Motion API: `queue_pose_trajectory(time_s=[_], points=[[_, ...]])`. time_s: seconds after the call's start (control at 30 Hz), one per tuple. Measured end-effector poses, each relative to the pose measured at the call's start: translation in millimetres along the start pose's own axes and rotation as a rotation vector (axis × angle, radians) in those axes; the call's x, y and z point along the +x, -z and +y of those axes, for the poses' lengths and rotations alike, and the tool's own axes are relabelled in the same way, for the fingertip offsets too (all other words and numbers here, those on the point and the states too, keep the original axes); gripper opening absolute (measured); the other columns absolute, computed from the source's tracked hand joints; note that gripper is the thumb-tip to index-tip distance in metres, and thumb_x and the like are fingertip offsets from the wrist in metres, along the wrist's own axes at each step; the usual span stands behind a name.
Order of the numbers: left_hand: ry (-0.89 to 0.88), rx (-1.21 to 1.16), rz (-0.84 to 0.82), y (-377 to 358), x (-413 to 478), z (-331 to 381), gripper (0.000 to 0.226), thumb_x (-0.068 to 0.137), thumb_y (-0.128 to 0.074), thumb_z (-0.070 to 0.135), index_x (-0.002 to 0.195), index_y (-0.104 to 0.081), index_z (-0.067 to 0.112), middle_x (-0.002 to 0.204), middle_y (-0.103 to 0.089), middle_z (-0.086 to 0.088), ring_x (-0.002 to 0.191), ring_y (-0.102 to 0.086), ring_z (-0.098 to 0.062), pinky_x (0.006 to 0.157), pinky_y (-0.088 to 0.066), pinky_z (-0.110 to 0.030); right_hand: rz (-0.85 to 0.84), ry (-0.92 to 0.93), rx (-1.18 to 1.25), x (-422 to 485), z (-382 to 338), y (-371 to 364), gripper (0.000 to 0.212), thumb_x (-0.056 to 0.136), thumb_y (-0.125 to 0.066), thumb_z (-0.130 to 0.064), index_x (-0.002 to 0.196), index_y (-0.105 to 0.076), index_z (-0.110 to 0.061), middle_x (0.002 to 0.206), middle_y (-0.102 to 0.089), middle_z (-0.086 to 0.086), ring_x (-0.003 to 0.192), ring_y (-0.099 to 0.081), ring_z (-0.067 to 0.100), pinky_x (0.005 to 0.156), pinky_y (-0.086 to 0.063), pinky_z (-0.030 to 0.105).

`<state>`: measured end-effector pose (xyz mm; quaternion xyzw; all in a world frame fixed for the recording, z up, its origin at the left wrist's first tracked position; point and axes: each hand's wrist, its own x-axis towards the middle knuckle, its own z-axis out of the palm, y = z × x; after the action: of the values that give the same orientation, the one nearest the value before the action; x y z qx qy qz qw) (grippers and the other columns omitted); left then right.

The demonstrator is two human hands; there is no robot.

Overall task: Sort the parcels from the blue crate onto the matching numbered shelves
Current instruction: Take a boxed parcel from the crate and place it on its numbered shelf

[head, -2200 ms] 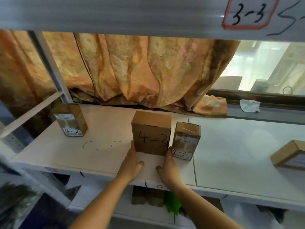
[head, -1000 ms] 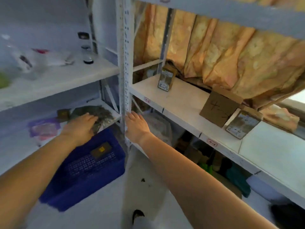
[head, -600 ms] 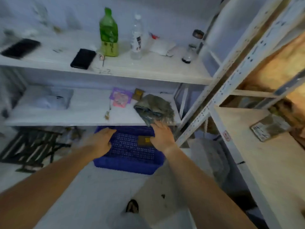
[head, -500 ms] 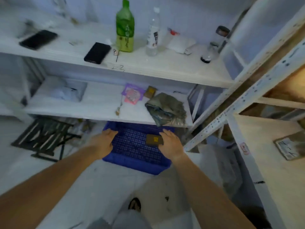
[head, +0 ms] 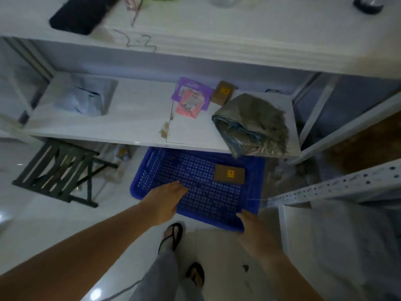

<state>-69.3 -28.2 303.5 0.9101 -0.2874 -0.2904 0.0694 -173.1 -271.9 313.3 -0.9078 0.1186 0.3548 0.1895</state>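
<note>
One parcel [head: 229, 174] left in the blue crate [head: 196, 185] as far as I can see, a small flat brown box with a yellow sticker, sitting toward the far right corner. A couple seconds back both hands were parking the 4-3 box on its shelf; since then the view has swung down to the floor, so that one's done and this is the next pick, I'd say.

Left hand [head: 164, 200] is flat and open over the crate's near-left part, holding nothing. Right hand [head: 256, 232] is at the near-right rim, open too, empty.

Around it: the low shelf [head: 134, 118] overhangs the crate's back edge, with a grey-green bag [head: 251, 124] poking over the lip right above the parcel. That could get bumped on the way out. A similar brown box [head: 223, 95] and a purple and pink packet [head: 191, 99] sit further back, and a 2-2 marking [head: 138, 41] shows on the shelf above.
</note>
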Motion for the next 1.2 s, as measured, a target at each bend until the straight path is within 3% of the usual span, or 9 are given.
queue_pose_trajectory(time_s=[0.23, 0.47, 0.67, 0.83, 0.93, 1.0, 1.07, 1.13, 1.2], points=[[-0.037, 0.107, -0.150, -91.8, 172.0, -50.3, 0.066, 0.097, -0.041, 0.023, 0.150, -0.001, 0.020, 0.159, 0.000, -0.001, 0.146, -0.005, -0.015, 0.116, -0.011, -0.024, -0.018, -0.048, 0.155, 141.0, 43.0, -68.6, 0.049, 0.100, -0.042, -0.021, 0.147, -0.030, -0.019, 0.153, -0.028, -0.002, 0.141, -0.028, 0.014, 0.113, -0.026, 0.024], [-0.089, 0.194, -0.223, -206.0, 343.3, -57.0, 0.076, 0.094, -0.051, 0.022, 0.150, 0.000, 0.023, 0.159, 0.000, -0.001, 0.144, -0.015, -0.022, 0.113, -0.030, -0.036, -0.010, -0.181, 0.290, 295.4, 100.1, -155.2, 0.052, 0.100, -0.045, -0.022, 0.148, -0.027, -0.015, 0.154, -0.028, 0.004, 0.142, -0.026, 0.022, 0.115, -0.030, 0.034], [-0.107, 0.338, -0.247, -294.2, 445.0, -65.6, 0.099, 0.086, -0.063, 0.034, 0.148, 0.012, 0.023, 0.158, 0.017, -0.002, 0.146, -0.004, -0.024, 0.105, -0.041, -0.043, -0.098, -0.230, 0.311, 388.6, 109.8, -220.1, 0.054, 0.097, -0.050, -0.022, 0.146, -0.030, -0.011, 0.152, -0.031, 0.007, 0.138, -0.031, 0.027, 0.112, -0.035, 0.040], [-0.066, 0.359, -0.168, -333.4, 511.3, -71.6, 0.123, 0.070, -0.074, 0.051, 0.147, 0.016, 0.022, 0.153, 0.029, -0.010, 0.144, 0.018, -0.030, 0.112, -0.028, -0.051, -0.217, -0.173, 0.383, 415.3, 101.5, -257.3, 0.047, 0.098, -0.049, -0.022, 0.141, -0.036, -0.009, 0.144, -0.039, 0.011, 0.131, -0.039, 0.030, 0.113, -0.031, 0.042], [-0.055, 0.326, -0.077, -342.3, 552.0, -67.9, 0.133, 0.061, -0.080, 0.052, 0.146, 0.020, 0.029, 0.153, 0.028, -0.012, 0.142, 0.022, -0.033, 0.113, -0.019, -0.056, -0.282, -0.253, 0.664, 431.1, 114.1, -259.1, 0.022, 0.099, -0.046, -0.021, 0.117, -0.053, -0.011, 0.125, -0.053, 0.011, 0.109, -0.054, 0.028, 0.104, -0.042, 0.042], [-0.008, 0.287, -0.087, -344.9, 574.0, -64.5, 0.138, 0.056, -0.083, 0.051, 0.144, 0.023, 0.033, 0.155, 0.024, -0.012, 0.142, 0.021, -0.032, 0.112, -0.014, -0.059, -0.254, -0.309, 0.845, 440.1, 127.3, -258.6, 0.014, 0.100, -0.045, -0.021, 0.104, -0.057, -0.015, 0.102, -0.057, 0.009, 0.085, -0.057, 0.023, 0.083, -0.048, 0.039], [0.014, 0.250, -0.097, -347.9, 585.7, -64.7, 0.141, 0.054, -0.086, 0.048, 0.144, 0.022, 0.035, 0.157, 0.012, -0.012, 0.144, 0.012, -0.033, 0.112, -0.015, -0.059, -0.183, -0.366, 0.949, 445.8, 137.8, -261.2, 0.019, 0.100, -0.044, -0.022, 0.083, -0.049, -0.014, 0.072, -0.040, 0.003, 0.058, -0.037, 0.017, 0.062, -0.037, 0.033], [0.003, 0.248, -0.040, -353.4, 584.4, -68.2, 0.139, 0.053, -0.087, 0.045, 0.145, 0.017, 0.034, 0.150, -0.009, -0.015, 0.140, -0.008, -0.037, 0.109, -0.026, -0.057, -0.139, -0.418, 1.063, 448.6, 143.9, -265.2, 0.030, 0.099, -0.043, -0.022, 0.071, -0.042, -0.015, 0.065, -0.032, 0.001, 0.052, -0.029, 0.016, 0.051, -0.029, 0.027], [0.027, 0.143, -0.019, -359.4, 569.8, -68.0, 0.134, 0.054, -0.085, 0.045, 0.146, 0.012, 0.036, 0.143, -0.017, -0.014, 0.133, -0.018, -0.037, 0.103, -0.035, -0.054, -0.100, -0.452, 1.211, 448.5, 145.8, -265.9, 0.023, 0.099, -0.045, -0.025, 0.080, -0.052, -0.014, 0.078, -0.047, 0.001, 0.066, -0.050, 0.019, 0.058, -0.039, 0.029]])
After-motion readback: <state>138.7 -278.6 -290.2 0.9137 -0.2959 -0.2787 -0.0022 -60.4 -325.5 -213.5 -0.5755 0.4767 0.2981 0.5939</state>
